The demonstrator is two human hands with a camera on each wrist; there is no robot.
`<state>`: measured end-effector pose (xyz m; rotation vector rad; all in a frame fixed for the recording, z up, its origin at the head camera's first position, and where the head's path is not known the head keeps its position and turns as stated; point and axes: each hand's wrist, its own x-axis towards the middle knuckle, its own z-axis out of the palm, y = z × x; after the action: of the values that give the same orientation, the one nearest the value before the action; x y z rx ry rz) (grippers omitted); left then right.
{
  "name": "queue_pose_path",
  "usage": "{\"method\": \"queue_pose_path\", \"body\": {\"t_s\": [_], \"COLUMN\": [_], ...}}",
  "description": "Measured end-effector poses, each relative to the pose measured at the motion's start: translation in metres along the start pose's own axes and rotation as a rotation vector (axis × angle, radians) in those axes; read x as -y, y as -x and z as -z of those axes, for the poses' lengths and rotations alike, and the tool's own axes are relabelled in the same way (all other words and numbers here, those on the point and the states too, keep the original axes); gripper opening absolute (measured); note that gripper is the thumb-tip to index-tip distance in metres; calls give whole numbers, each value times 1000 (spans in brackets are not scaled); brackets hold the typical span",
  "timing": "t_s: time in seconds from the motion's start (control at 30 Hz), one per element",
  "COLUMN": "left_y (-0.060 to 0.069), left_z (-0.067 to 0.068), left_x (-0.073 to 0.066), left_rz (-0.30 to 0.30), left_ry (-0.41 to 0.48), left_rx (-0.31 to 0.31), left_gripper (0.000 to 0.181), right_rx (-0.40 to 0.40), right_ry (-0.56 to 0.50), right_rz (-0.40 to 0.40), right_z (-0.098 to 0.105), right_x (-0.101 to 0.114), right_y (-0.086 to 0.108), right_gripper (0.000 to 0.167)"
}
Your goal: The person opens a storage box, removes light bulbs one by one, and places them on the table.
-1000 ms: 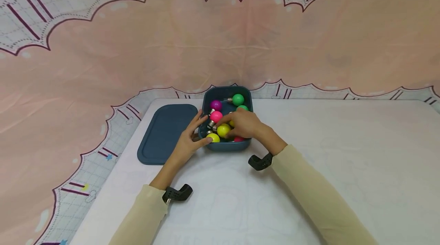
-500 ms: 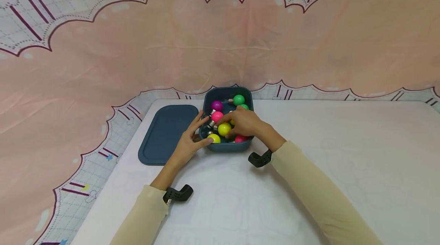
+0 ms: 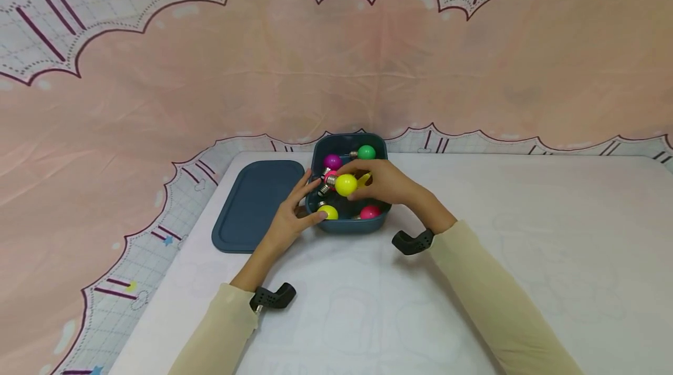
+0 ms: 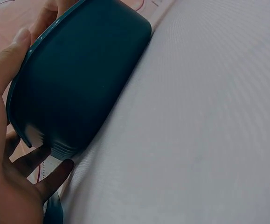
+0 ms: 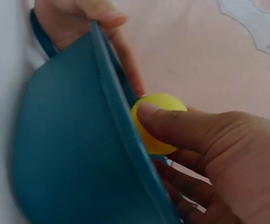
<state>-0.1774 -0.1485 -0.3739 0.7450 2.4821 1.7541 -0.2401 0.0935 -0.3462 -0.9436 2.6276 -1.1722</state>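
Observation:
In the head view, a dark blue box (image 3: 349, 225) holds several coloured light bulbs with metal screw bases. My right hand (image 3: 391, 182) pinches a yellow light bulb (image 3: 346, 185) between thumb and fingers above the box, its base pointing left. Another patch of yellow (image 3: 364, 180) shows under those fingers; whether it is a second held bulb is unclear. My left hand (image 3: 286, 217) grips the box's left side, thumb over the rim and some fingers outside the wall. Inside lie a purple bulb (image 3: 332, 162), a green bulb (image 3: 366, 152), a red bulb (image 3: 370, 212) and a yellow bulb (image 3: 329, 212) by the left thumb.
A flat dark blue lid (image 3: 252, 205) lies on the white-covered table (image 3: 473, 246), left of the box and beside my left forearm. Behind the table hangs a peach cloth (image 3: 368, 71) with a scalloped white pattern.
My right hand has risen from inside the box, lifting the yellow light bulb away from the others and slightly up and right. The left hand stays at the box's side.

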Motion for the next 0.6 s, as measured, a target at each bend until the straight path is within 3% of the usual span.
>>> {"method": "queue_pose_path", "body": {"t_s": [0.6], "left_y": [0], "left_z": [-1], "left_x": [-1], "left_rz": [15], "left_ry": [11], "left_rx": [-2], "left_gripper": [59], "right_rx": [-145], "right_ry": [-310], "right_rz": [-94], "right_z": [33], "right_x": [-14], "right_y": [31], "right_gripper": [54]}}
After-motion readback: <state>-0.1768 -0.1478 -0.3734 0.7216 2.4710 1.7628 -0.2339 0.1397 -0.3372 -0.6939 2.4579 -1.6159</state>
